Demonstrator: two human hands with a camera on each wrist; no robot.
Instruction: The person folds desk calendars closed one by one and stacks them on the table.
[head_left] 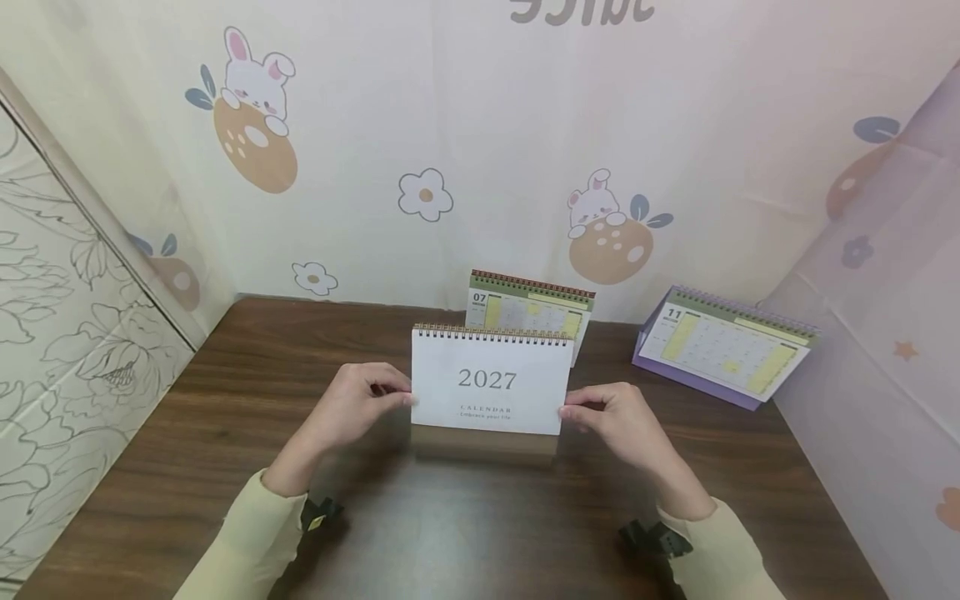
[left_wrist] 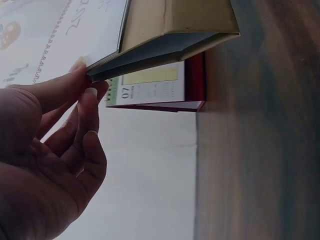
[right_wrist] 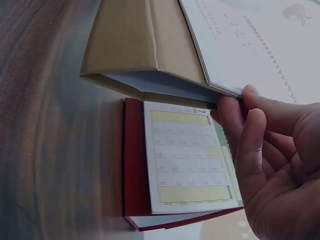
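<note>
A desk calendar [head_left: 487, 381] with a white "2027" cover, a spiral binding along its top and a brown cardboard stand [left_wrist: 195, 22] faces me in the middle. My left hand [head_left: 362, 398] pinches its left side edge between thumb and fingers. On the opposite edge my right hand [head_left: 617, 417] pinches it the same way, thumb on the white front sheets [right_wrist: 225, 50]. In both wrist views the folded stand shows a hollow, dark inside. Right behind it stands a red-based calendar [right_wrist: 192, 155] showing "07", partly hidden in the head view.
A purple-based calendar [head_left: 727, 346] showing "11" stands angled at the back right. The dark wooden table [head_left: 225, 433] meets a printed curtain [head_left: 360, 125] at the back. Flower-patterned panels [head_left: 67, 317] border the left side. Dark straps [head_left: 656, 539] sit at both wrists.
</note>
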